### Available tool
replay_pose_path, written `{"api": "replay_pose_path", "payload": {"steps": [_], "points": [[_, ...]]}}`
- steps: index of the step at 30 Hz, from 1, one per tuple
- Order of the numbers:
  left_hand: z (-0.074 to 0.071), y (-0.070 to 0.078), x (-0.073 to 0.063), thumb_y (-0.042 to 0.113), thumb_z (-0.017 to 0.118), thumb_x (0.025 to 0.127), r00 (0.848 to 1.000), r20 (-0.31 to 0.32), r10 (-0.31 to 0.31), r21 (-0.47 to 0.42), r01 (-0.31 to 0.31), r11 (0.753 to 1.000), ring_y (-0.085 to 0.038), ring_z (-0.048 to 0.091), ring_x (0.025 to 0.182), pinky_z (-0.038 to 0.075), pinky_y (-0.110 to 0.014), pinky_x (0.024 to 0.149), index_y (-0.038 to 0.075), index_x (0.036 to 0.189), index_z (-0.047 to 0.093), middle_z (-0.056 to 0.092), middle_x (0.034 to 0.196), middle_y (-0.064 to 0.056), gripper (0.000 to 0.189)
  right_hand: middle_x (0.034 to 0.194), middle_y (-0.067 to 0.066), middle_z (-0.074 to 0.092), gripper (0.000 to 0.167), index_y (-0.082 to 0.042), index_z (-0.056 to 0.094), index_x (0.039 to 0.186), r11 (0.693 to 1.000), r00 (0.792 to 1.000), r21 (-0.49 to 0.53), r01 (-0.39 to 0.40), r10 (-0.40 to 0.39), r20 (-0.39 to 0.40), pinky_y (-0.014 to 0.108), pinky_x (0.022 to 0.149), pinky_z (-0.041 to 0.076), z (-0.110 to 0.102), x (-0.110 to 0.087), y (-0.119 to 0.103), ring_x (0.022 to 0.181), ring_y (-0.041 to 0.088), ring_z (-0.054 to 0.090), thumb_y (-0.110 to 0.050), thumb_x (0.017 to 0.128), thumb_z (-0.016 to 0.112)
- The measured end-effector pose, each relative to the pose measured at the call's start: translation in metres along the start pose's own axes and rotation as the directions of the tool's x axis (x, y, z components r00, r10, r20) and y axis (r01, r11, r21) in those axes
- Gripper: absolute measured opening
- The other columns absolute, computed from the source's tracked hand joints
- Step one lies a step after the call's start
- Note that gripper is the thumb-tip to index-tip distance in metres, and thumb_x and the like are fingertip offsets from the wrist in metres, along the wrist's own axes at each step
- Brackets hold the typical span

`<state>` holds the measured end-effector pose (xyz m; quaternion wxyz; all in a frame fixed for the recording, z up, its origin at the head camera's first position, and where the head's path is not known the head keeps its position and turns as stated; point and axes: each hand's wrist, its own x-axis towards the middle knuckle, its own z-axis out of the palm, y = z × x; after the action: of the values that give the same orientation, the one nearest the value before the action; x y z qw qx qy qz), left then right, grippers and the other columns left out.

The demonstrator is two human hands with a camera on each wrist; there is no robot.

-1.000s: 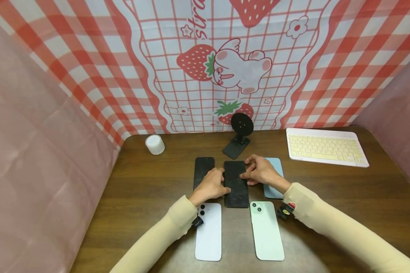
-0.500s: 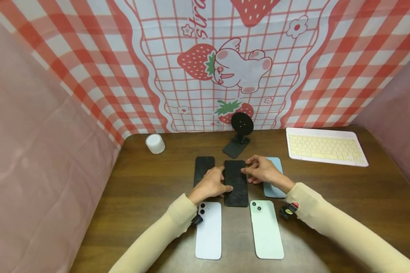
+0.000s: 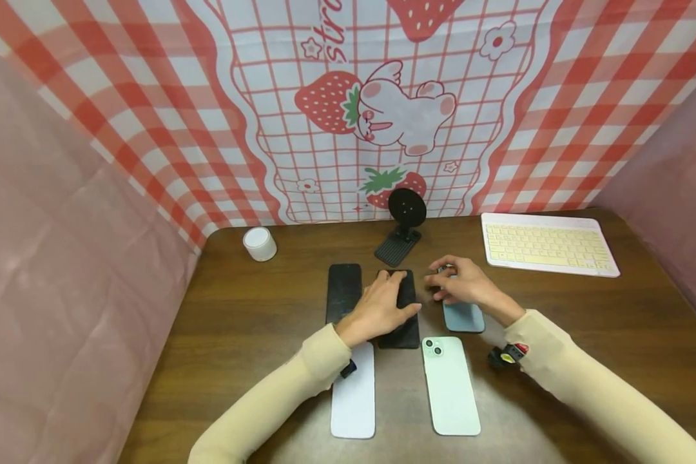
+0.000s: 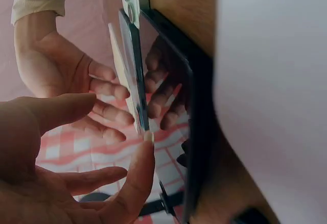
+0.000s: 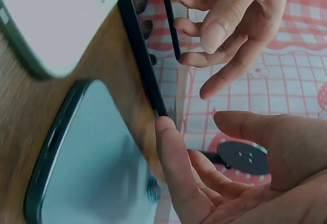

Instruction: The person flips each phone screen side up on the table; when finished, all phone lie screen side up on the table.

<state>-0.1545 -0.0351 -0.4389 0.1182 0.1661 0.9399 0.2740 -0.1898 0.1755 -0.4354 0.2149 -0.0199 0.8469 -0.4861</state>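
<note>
A black phone [image 3: 405, 336] lies screen up in the middle of the table. Over it my left hand [image 3: 378, 310] spreads its thumb and fingers; in the left wrist view one fingertip comes close to the glossy screen, and I cannot tell if it touches. My right hand [image 3: 463, 282], loosely bent and holding nothing, hovers above a light blue phone [image 3: 464, 319], hiding its upper part. A second black phone [image 3: 343, 287] lies left of the middle one. Nearer to me are a white phone [image 3: 354, 414], partly under my left wrist, and a pale green phone [image 3: 452, 394], back up.
Behind the phones stands a black folding stand [image 3: 407, 207] with a round head. A white keyboard with yellow keys [image 3: 548, 245] lies at the back right. At the back left sits a small white cylinder [image 3: 260, 243]. A strawberry-print cloth hangs behind the table.
My left hand has moved right, from the middle black phone's left edge to over its screen. My right hand has drawn away from that phone's right side, over the light blue phone.
</note>
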Motion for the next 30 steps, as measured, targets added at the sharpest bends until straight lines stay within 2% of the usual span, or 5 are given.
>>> {"api": "replay_pose_path", "payload": {"steps": [5,12,18,24,30], "points": [[0.006,0.016,0.007,0.040,0.069,0.100,0.997,0.032,0.076,0.015,-0.077,0.997,-0.034,0.063,0.122,0.055,-0.048,0.103,0.004,0.155,0.045,0.054,0.143,-0.022,0.070,0.124,0.028,0.065,0.045,0.005,0.053,0.139,1.000,1.000,0.019,0.008,-0.007,-0.020,0.035,0.074,0.064,-0.014,-0.006,0.006,0.085,0.018,0.077,-0.024,0.105,0.063],[0.020,0.040,0.018,0.042,0.070,0.099,0.990,0.047,0.132,0.065,-0.135,0.989,-0.030,0.062,0.121,0.054,-0.042,0.102,0.006,0.153,0.049,0.056,0.141,-0.017,0.068,0.113,0.022,0.071,0.044,0.008,0.053,0.137,0.999,0.998,0.049,0.011,-0.008,-0.064,0.031,0.068,0.063,-0.035,-0.011,0.022,0.078,0.009,0.073,-0.022,0.105,0.061],[0.032,0.059,0.027,0.049,0.068,0.098,0.995,0.078,0.066,0.131,-0.076,0.989,-0.027,0.059,0.125,0.055,-0.035,0.099,0.013,0.159,0.042,0.051,0.148,-0.014,0.076,0.111,0.012,0.074,0.044,0.011,0.051,0.138,0.996,0.995,0.086,0.009,-0.001,-0.097,0.029,0.069,0.063,-0.053,-0.013,0.040,0.076,0.005,0.072,-0.020,0.107,0.056],[0.045,0.072,0.035,0.055,0.067,0.097,0.993,0.117,-0.009,0.160,-0.010,0.987,-0.032,0.051,0.143,0.052,-0.040,0.108,0.016,0.162,0.038,0.046,0.156,-0.018,0.081,0.123,0.029,0.071,0.048,0.013,0.050,0.140,0.999,0.993,0.043,-0.003,0.008,-0.120,0.028,0.070,0.063,-0.066,-0.016,0.052,0.079,0.005,0.072,-0.023,0.108,0.054],[0.052,0.086,0.041,0.060,0.066,0.096,0.990,0.127,-0.055,0.240,0.023,0.971,-0.033,0.046,0.147,0.053,-0.040,0.108,0.015,0.164,0.033,0.042,0.159,-0.022,0.088,0.125,0.026,0.071,0.049,0.014,0.049,0.143,0.998,0.995,0.049,-0.028,0.032,-0.095,0.027,0.072,0.063,-0.072,-0.015,0.062,0.080,0.004,0.073,-0.022,0.110,0.050]]}}
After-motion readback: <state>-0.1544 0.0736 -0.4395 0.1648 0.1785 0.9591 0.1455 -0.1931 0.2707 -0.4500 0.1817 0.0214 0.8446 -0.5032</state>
